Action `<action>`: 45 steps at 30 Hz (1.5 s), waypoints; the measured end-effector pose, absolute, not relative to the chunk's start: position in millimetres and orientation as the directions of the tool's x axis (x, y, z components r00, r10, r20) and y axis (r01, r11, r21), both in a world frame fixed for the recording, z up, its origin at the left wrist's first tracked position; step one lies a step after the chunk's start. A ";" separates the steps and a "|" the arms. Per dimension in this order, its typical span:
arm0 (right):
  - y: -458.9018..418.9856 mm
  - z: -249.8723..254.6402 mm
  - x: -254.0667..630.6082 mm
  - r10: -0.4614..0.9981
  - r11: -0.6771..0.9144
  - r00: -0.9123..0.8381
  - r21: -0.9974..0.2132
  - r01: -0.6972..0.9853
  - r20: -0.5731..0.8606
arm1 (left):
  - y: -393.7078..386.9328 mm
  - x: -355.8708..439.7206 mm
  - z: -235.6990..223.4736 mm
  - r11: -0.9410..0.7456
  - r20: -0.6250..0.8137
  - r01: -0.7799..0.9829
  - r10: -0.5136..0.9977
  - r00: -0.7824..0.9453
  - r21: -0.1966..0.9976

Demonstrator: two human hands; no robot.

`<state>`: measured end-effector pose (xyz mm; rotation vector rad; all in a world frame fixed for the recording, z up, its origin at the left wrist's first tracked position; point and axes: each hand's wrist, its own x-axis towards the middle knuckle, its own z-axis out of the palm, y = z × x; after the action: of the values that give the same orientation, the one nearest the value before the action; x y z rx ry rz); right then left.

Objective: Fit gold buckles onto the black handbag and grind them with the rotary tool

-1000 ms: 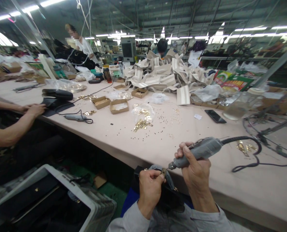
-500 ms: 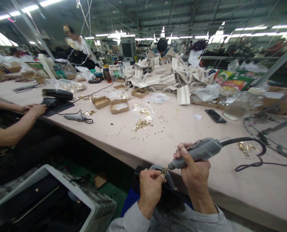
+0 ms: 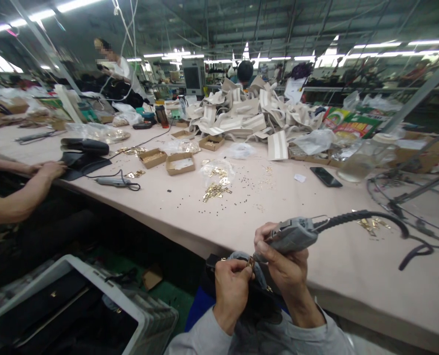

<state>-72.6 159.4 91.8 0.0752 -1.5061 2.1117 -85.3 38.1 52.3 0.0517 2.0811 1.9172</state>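
Observation:
My right hand [image 3: 284, 261] is wrapped round a grey electric screwdriver [image 3: 295, 233], whose black cord leaves its back end. The tool's tip points down and left and is close to a small gold metal plate [image 3: 251, 262]; whether they touch I cannot tell. Thumb and fingers of my left hand [image 3: 232, 286] pinch that plate. Under both hands a black bag [image 3: 261, 301] rests on my lap, partly hidden by them, with a translucent grey wrap [image 3: 241, 255] along its upper edge.
A gold plate pile [image 3: 215, 192] and scattered screws lie mid-table near cardboard boxes [image 3: 180, 164]. A phone [image 3: 325, 177] and water jug [image 3: 367, 160] stand right. A crate [image 3: 141, 315] holds black bags. A co-worker's hands [image 3: 49, 170] are at left.
My right hand and the screwdriver have moved left and slightly tilted, bringing the tip nearer the plate. My left hand stays almost still. The view has shifted slightly.

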 end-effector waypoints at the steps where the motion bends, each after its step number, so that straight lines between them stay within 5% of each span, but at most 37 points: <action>1: 159.9 91.7 -72.8 0.389 -0.234 -0.857 -0.864 -0.447 0.338 | 38.2 -85.1 51.3 0.093 -0.191 -0.174 0.235 -0.953 0.980; 16: 168.0 97.5 -72.0 0.285 -0.252 -0.895 -0.874 -0.415 0.343 | 37.6 -75.5 32.2 0.003 -0.185 -0.191 0.265 -0.946 0.982; 25: 176.1 86.5 -69.6 0.249 -0.403 -0.929 -0.843 -0.357 0.274 | 31.2 -71.5 25.4 0.037 -0.189 -0.185 0.263 -0.946 0.982; 32: 174.1 87.2 -58.2 0.038 -0.363 -0.948 -0.880 -0.307 0.315 | 30.7 -71.1 19.5 -0.018 -0.170 -0.183 0.282 -0.944 0.983; 37: 173.2 85.1 -58.0 0.173 -0.374 -0.921 -0.841 -0.390 0.350 | 28.9 -68.2 18.3 0.007 -0.154 -0.157 0.267 -0.951 0.988; 42: 173.0 84.2 -60.1 0.112 -0.384 -0.943 -0.862 -0.331 0.313 | 28.7 -64.8 9.0 0.023 -0.133 -0.132 0.272 -0.953 0.991; 45: 175.3 92.5 -63.6 0.231 -0.455 -0.931 -0.815 -0.359 0.282 | 29.5 -65.4 9.0 -0.003 -0.112 -0.117 0.246 -0.963 0.993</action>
<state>-63.6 175.3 92.5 0.1844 -1.3965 2.4112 -65.4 29.5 9.0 0.1355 2.0191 2.0549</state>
